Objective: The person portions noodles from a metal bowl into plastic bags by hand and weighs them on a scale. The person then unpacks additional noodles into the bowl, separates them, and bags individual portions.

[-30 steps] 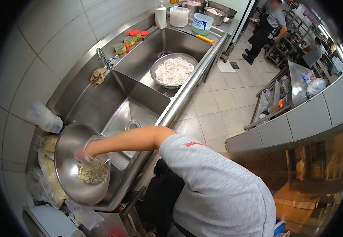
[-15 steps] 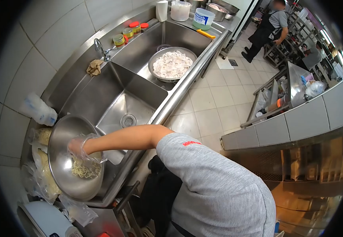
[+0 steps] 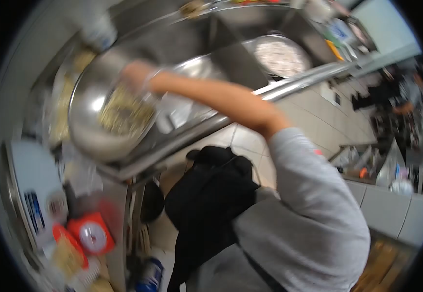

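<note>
Kitchen sink [image 3: 289,90]: noodles [image 3: 126,114] in steel bowl [image 3: 86,117]

R hand [image 3: 138,77], clear-gloved, at bowl above noodles; blurred, can't tell opening or grip. L hand out of view. Risk: off-ctr push cd tip bowl at sink edge; quick swipe cd fling strands. Qty: 1 bowl, 1 pan [image 3: 305,58] w/ pale pcs [image 3: 279,56], 1 red scale [image 3: 93,237], 2 basins [image 3: 197,68] [image 3: 245,22].

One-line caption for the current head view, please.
A motion-blurred hand in a clear plastic glove beside pale yellow noodles in a wide, round, silver metal bowl.
</note>
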A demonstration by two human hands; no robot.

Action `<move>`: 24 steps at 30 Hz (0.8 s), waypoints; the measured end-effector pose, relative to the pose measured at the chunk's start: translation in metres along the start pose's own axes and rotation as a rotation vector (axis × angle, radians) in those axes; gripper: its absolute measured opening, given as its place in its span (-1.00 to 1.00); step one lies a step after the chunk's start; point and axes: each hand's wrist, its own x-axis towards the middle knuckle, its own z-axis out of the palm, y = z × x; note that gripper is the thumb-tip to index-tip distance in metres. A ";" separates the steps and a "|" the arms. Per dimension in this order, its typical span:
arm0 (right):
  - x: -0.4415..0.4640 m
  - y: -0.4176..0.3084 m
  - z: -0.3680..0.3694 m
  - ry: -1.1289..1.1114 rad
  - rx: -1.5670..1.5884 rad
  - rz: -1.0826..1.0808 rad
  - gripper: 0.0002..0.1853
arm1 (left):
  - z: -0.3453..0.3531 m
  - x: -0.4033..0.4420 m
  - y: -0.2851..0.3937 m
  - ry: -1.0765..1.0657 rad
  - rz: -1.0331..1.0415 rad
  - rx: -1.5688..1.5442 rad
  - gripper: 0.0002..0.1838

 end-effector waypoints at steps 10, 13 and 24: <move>0.012 -0.016 0.011 -0.016 -0.166 -0.154 -0.78 | -0.006 -0.039 0.019 0.064 -0.159 -0.117 -0.39; 0.011 -0.030 0.004 -0.015 0.036 -0.115 -0.80 | -0.006 -0.052 0.019 0.112 -0.179 -0.095 -0.38; 0.024 -0.034 0.009 0.019 0.138 -0.120 -0.71 | -0.006 -0.072 0.024 0.187 -0.224 -0.108 -0.37</move>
